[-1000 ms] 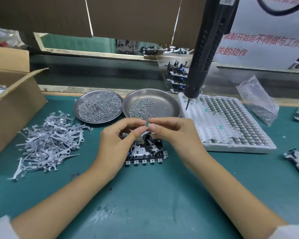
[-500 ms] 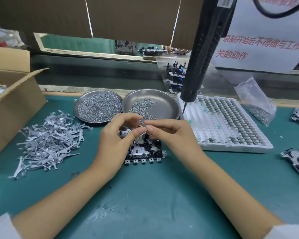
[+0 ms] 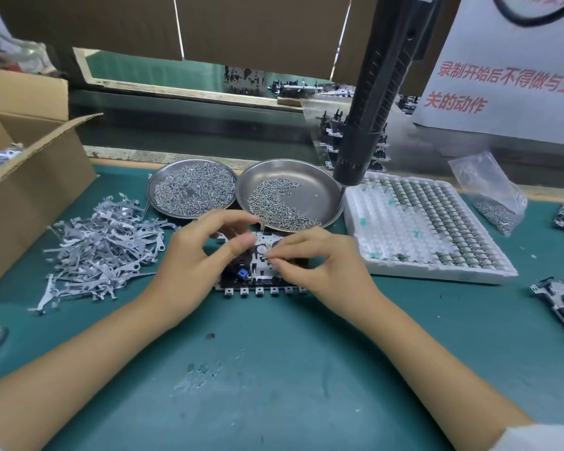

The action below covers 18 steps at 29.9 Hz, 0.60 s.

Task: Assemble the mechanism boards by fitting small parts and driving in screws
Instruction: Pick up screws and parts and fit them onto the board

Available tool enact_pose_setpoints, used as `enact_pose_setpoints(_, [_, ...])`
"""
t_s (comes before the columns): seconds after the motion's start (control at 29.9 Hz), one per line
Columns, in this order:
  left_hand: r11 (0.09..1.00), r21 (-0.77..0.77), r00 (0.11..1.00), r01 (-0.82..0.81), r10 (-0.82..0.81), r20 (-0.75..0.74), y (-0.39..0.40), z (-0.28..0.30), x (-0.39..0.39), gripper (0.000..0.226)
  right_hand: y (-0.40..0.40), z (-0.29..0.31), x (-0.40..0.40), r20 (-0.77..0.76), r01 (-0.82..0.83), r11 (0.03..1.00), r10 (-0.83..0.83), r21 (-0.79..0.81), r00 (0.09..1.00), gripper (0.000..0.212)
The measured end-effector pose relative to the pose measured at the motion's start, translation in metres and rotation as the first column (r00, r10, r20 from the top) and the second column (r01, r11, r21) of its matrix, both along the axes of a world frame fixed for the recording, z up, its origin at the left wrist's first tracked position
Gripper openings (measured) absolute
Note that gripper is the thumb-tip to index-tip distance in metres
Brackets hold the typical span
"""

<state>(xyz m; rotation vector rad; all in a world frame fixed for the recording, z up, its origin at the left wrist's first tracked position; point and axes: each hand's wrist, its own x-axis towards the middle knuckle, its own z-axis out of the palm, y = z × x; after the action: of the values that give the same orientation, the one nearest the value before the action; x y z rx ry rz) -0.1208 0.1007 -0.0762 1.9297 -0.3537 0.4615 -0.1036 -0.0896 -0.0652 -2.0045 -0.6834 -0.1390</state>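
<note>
Green mat (image 3: 274, 369): both hands curled over mechanism board (image 3: 261, 281); right hand (image 3: 323, 265) pinching small part (image 3: 267, 253), left hand (image 3: 196, 255) empty.

On the desk (image 3: 274, 369), the board (image 3: 261, 275) lies in the middle under both hands. Behind it sit two dishes (image 3: 319, 190) of screws. The lever pile (image 3: 101, 249) and box (image 3: 30, 190) lie left; the tray (image 3: 437, 271) lies right.

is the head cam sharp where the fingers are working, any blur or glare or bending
Head view: the fingers over the mechanism board are slightly motion-blurred; soft glare on the right metal dish; wide-angle bending toward the frame edges; even, soft lighting.
</note>
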Motion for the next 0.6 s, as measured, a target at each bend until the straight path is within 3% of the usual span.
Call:
enact_pose_setpoints(0.13, [0.995, -0.082, 0.997, -0.065, 0.061, -0.048, 0.007, -0.004, 0.0, 0.015, 0.005, -0.008, -0.002, 0.17, -0.039, 0.989, 0.063, -0.141, 0.983, 0.012])
enact_pose_setpoints(0.33, [0.994, -0.06, 0.994, -0.093, 0.088, -0.067, 0.005, -0.003, -0.001, 0.015, 0.005, -0.013, -0.001, 0.32, -0.028, 0.984, 0.083, -0.173, 0.944, 0.009])
enact_pose_setpoints(0.5, [0.997, 0.049, 0.998, -0.06, 0.06, -0.008, 0.001, 0.0, -0.005, 0.014, 0.006, -0.012, -0.001, 0.43, -0.017, 0.968, 0.127, -0.251, 0.894, 0.006])
enact_pose_setpoints(0.6, [0.981, 0.192, 0.999, 0.031, -0.037, 0.028, 0.0, 0.002, -0.009, 0.015, 0.005, -0.011, -0.001, 0.41, -0.034, 0.961, 0.149, -0.274, 0.9, 0.01])
